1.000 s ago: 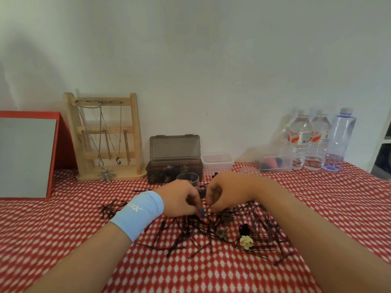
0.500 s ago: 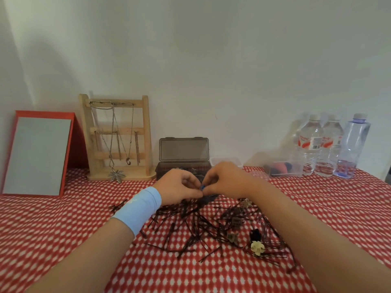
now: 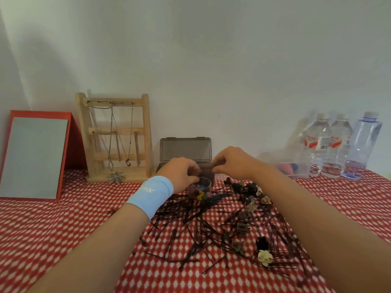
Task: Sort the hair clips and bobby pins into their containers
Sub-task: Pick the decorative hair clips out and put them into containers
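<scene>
left hand [image 3: 181, 173] and right hand [image 3: 233, 163] curl above the small cup [image 3: 208, 186]; what they pinch, if anything, i cannot tell. bobby pins [image 3: 196, 218] seem light, springy, slippery: pinch mid-shaft.

The worktop wears a matt woven cloth [image 3: 63, 229] in red and white. The necklace stand [image 3: 127, 130] is bare, unvarnished wood, and its chains [image 3: 110, 149] are dull silvery metal. The box [image 3: 185, 149] is smoky, half-clear plastic; the bottles [image 3: 317, 144] are clear, glossy plastic. The bobby pins [image 3: 190, 220] look like thin dark metal wire, the hair clips [image 3: 264, 256] like matt plastic. The wristband [image 3: 150, 195] is soft pale-blue knit.
</scene>
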The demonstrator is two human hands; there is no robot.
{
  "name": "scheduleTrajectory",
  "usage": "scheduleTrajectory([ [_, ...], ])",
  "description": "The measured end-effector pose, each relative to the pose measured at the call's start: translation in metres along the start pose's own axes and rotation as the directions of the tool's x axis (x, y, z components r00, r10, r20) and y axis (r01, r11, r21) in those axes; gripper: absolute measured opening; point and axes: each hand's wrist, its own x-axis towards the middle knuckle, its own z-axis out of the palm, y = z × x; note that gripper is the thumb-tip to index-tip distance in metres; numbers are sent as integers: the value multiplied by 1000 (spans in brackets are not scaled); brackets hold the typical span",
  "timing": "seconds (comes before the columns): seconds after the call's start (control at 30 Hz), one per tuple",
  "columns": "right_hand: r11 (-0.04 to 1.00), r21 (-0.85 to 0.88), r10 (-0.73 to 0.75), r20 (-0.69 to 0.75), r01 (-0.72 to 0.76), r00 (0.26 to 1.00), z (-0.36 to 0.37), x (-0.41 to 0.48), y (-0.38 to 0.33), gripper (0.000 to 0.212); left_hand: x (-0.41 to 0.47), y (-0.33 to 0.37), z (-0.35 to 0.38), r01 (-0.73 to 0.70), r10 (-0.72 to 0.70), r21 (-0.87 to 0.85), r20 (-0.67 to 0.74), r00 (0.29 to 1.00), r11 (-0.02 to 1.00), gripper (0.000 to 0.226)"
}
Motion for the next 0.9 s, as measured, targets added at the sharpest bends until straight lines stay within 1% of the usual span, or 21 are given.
scheduleTrajectory([
  [0.07, 1000, -3, 28, 14, -28, 1000, -11, -7, 12, 11, 1, 9, 2, -56, 56, -10, -17, 998, 998, 23],
  [0.17, 995, -64, 78, 122, -71, 989, -22, -20, 28, 11, 7, 29, 8, -160, 159, -27, -25, 987, 987, 16],
  [0.23, 990, -110, 111, 190, -91, 976, -26, -28, 37, 13, 12, 44, 15, -203, 205, -56, 29, 978, 978, 16],
  [0.33, 987, -127, 128, 238, -100, 963, -22, -38, 50, 15, 17, 68, 28, -244, 248, -44, 174, 953, 969, 22],
  [0.4, 985, -143, 128, 206, -100, 970, -16, -43, 60, 11, 21, 79, 38, -266, 262, -19, 239, 935, 964, 25],
  [0.47, 981, -161, 131, 117, -111, 984, -9, -47, 75, 9, 24, 85, 49, -280, 275, -18, 265, 924, 960, 25],
  [0.53, 987, -99, 130, 44, -125, 991, -2, -51, 86, 14, 26, 85, 57, -284, 274, -8, 292, 916, 959, 21],
  [0.63, 991, 21, 132, 61, -134, 989, 2, -54, 97, 29, 30, 86, 67, -293, 271, 31, 296, 916, 956, 19],
  [0.7, 992, 25, 119, 81, -121, 990, 0, -54, 100, 39, 33, 84, 71, -294, 278, 17, 284, 918, 956, 20],
  [0.8, 994, 7, 111, 94, -112, 989, -2, -53, 99, 40, 35, 77, 74, -306, 300, -22, 281, 912, 952, 21],
  [0.9, 988, 64, 136, 65, -140, 989, -3, -52, 96, 41, 36, 69, 65, -308, 308, -38, 247, 919, 951, 20],
])
